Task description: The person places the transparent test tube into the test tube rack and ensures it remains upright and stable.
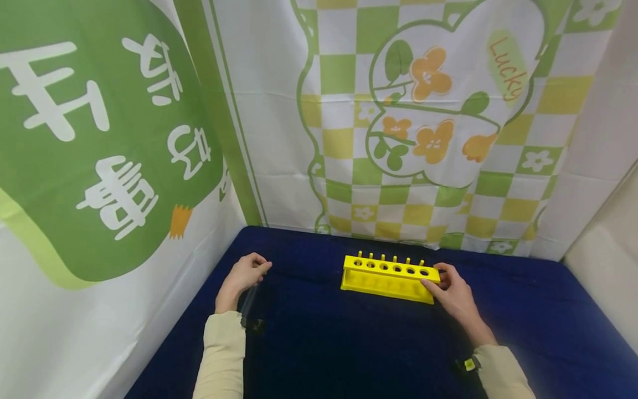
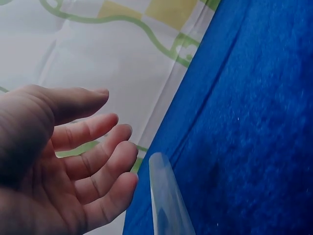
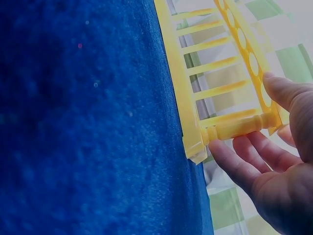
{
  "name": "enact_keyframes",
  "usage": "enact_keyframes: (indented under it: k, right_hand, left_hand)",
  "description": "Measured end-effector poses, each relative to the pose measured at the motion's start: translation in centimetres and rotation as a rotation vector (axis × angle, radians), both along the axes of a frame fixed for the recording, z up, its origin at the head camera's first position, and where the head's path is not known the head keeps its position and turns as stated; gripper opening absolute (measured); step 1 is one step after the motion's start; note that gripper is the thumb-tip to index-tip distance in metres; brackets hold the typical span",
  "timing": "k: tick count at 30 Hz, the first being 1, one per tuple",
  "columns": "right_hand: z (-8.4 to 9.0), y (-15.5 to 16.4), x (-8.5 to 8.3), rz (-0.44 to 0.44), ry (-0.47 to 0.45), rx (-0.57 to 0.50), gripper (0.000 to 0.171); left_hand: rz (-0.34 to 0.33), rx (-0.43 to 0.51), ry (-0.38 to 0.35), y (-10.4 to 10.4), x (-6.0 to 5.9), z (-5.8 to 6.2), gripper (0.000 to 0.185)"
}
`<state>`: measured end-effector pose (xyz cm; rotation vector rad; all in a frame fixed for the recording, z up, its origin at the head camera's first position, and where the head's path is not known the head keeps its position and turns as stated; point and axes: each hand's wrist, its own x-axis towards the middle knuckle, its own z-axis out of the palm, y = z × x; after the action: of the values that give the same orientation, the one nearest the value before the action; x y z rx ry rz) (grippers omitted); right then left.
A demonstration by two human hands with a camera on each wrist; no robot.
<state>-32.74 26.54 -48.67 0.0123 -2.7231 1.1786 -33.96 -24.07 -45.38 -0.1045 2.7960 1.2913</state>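
Right grip: the right hand [image 1: 453, 291] grasps the right end of a yellow plastic test-tube rack [image 1: 391, 275], upright on the blue cloth-covered table [image 1: 319, 343]. Left grip: the left hand [image 1: 245, 275] is released, fingers loosely curved; a clear slender tube [image 2: 168, 200] extends just beside them, contact unclear. Judged status: rack in hand; tube not yet seated; every hole appears vacant. Count: one rack, six holes, six pegs, one visible tube.

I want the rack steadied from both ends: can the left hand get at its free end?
Probably yes: only blue cloth shows between the left hand and the yellow rack.
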Motion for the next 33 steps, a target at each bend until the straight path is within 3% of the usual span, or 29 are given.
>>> enact_keyframes:
  k: [13,24,33]
  right_hand:
    - [-0.1,0.2,-0.1,0.009,-0.003,0.009,0.071]
    - [0.0,0.0,0.0,0.012,-0.006,0.004,0.069]
    - [-0.1,0.3,-0.1,0.017,-0.001,0.011,0.073]
  left_hand:
    - [0.033,-0.066,0.001,-1.1,0.4,-0.1,0.026]
    - [0.083,-0.156,-0.074,-1.7,0.4,-1.3,0.026]
    - [0.124,-0.237,-0.135,-1.7,0.3,-1.6,0.027]
